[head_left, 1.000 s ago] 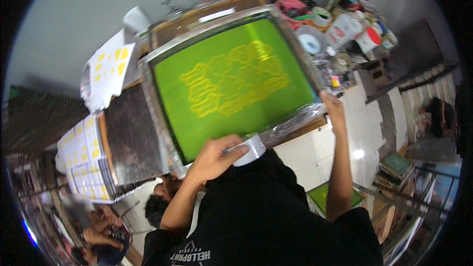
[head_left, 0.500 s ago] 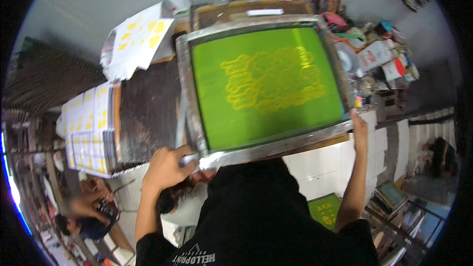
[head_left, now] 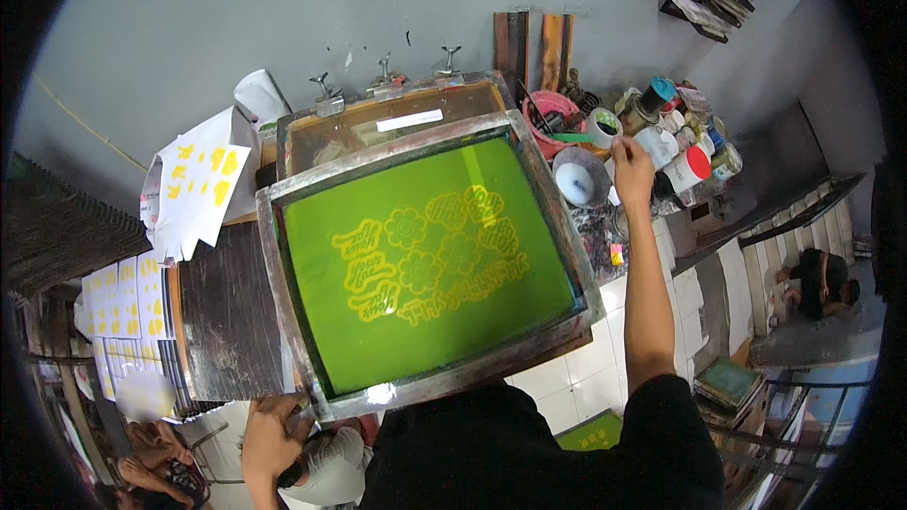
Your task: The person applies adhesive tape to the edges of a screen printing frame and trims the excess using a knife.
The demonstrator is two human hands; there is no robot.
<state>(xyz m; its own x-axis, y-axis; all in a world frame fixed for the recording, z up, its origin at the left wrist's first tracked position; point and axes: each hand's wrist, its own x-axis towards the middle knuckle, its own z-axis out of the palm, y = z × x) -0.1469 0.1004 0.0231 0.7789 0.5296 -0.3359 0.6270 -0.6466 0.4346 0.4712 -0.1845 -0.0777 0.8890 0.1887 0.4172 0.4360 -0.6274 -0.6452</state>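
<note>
- The left hand [head_left: 274, 436] is curling its fingers at the near edge of the dark table [head_left: 231, 326], just beside the screen's near left corner; whether it is touching that corner or gripping anything, I cannot tell.
- The right hand [head_left: 631, 172] is stretching out on the far right, palm down, its fingers bunching together just beside a white tub [head_left: 599, 139]; whether the fingertips are pinching anything, I cannot tell.
- The screen [head_left: 425, 269] is sitting in front of the person, between the two arms, its green mesh showing yellow outlines of flowers and lettering, its near edge coming close to the black shirt [head_left: 567, 472].
- A wooden board [head_left: 359, 146] is showing behind the screen's far edge, bearing a white strip [head_left: 409, 121], and three metal clamps [head_left: 385, 77] are standing along its back.
- A green stick [head_left: 572, 138] is lying between the tub and a pink bowl [head_left: 565, 104].
- A grey bowl [head_left: 591, 167] is sitting nearer the screen; a jar with a red lid [head_left: 697, 161] is standing further right.
- White sheets [head_left: 128, 297] with yellow prints are lying left of the table.
- A person [head_left: 331, 472] in a pale shirt is showing beyond the left hand.
</note>
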